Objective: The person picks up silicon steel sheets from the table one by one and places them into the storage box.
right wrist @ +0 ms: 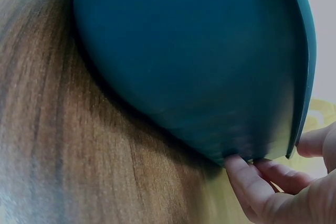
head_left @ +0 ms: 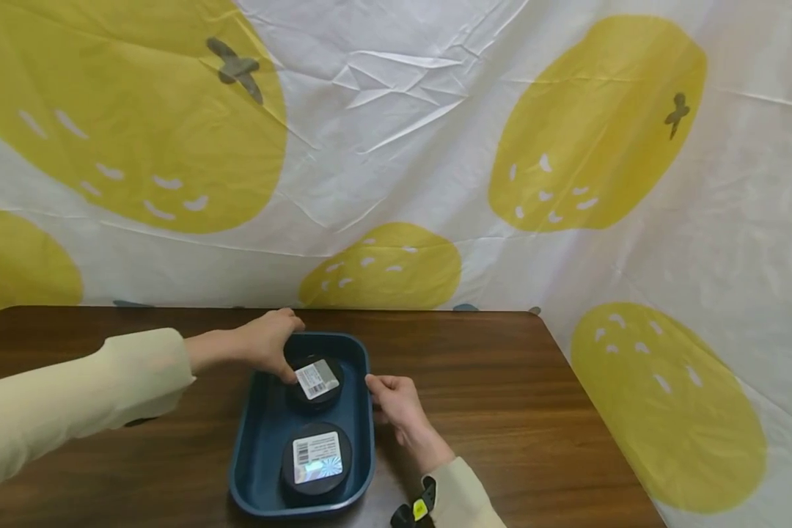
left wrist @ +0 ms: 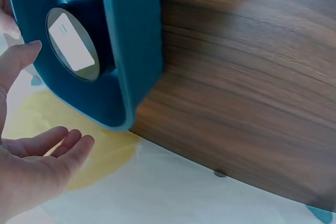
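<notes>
Dark wood table [head_left: 501,381] against a lemon-print cloth backdrop [head_left: 396,147]; blue tray [head_left: 264,440] lies long axis running away from the person. Left hand [head_left: 264,345], nearer, reaches in from the left, fingers curled onto the far black puck [head_left: 315,381]. Right hand [head_left: 396,403] rests loosely open-fingered against the tray's right rim.

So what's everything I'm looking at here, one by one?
tray: one, dark blue, on the table, middle front.
round tins: two, black with white labels, inside the tray, one near and one far.
table: one, dark brown wood.
backdrop sheet: one, white with yellow fruit shapes, behind the table.
left hand: cream sleeve, touches the far tin.
right hand: cream sleeve, at the tray's right rim.
</notes>
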